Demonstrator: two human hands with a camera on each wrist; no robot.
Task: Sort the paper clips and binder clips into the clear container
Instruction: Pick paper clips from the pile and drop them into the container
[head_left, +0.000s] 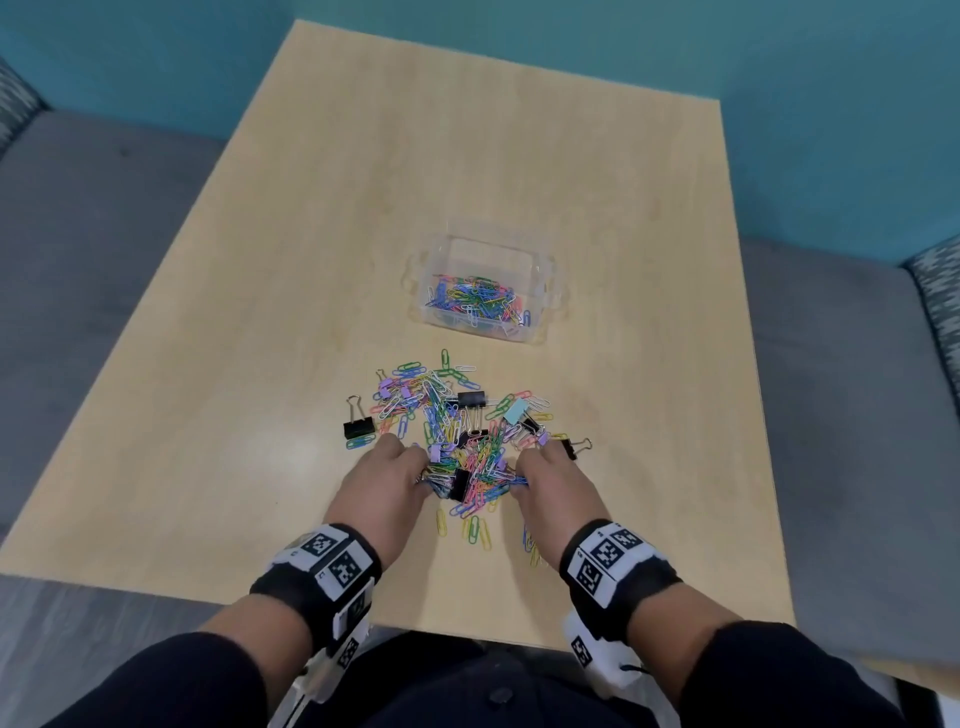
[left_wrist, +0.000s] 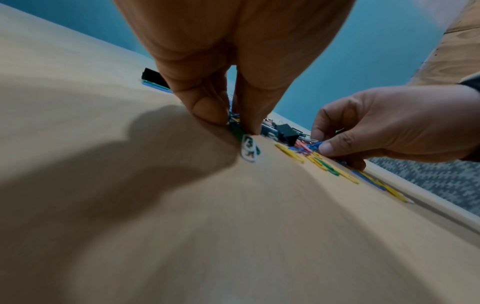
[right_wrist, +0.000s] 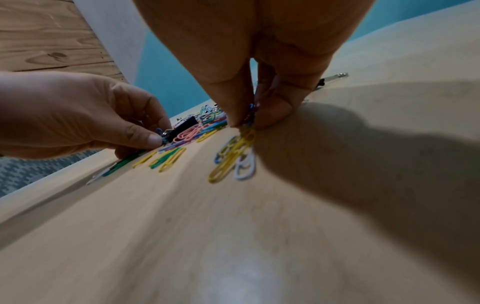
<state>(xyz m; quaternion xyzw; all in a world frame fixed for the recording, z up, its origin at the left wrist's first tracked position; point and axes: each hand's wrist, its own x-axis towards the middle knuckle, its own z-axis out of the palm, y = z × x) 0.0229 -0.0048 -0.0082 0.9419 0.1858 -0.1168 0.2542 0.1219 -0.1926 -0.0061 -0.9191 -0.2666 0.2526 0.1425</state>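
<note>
**Clips: grabbing a two-handed bunch out of the pile**

Clips everywhere on the worktop (head_left: 291, 218), and both hands are down in the near edge of the heap. The left hand (head_left: 384, 486) has thumb and fingers pinched on a small bunch of paper clips (head_left: 457, 441); in the left wrist view a white and a green one stick out under the fingertips (left_wrist: 207, 111). The right hand (head_left: 553, 486) is doing the same on its side, curled round a few clips, with yellow and white ones trailing below the pinch in the right wrist view. How many each hand really has is hard to say, since the close views are blurry.

The clear container (head_left: 485, 244) sits further back on the worktop, near the pile but apart from it, and already has a layer of coloured paper clips in the bottom. I can't spot any binder clips in there.

My take on doing this step well:

- Lift slowly. These clips hook into each other, so a fast pull probably drags a chain across the worktop.
- Give the bunch a little shake low over the pile so the danglers fall back there.
- Watch the black binder clip (head_left: 460, 483) lying between the two hands; it looks tangled into the bunch.
- The stragglers near the worktop's front edge could easily get knocked off, so I'd sweep them inward first.
- Carry over the container's rim and let go low, not from height.
</note>
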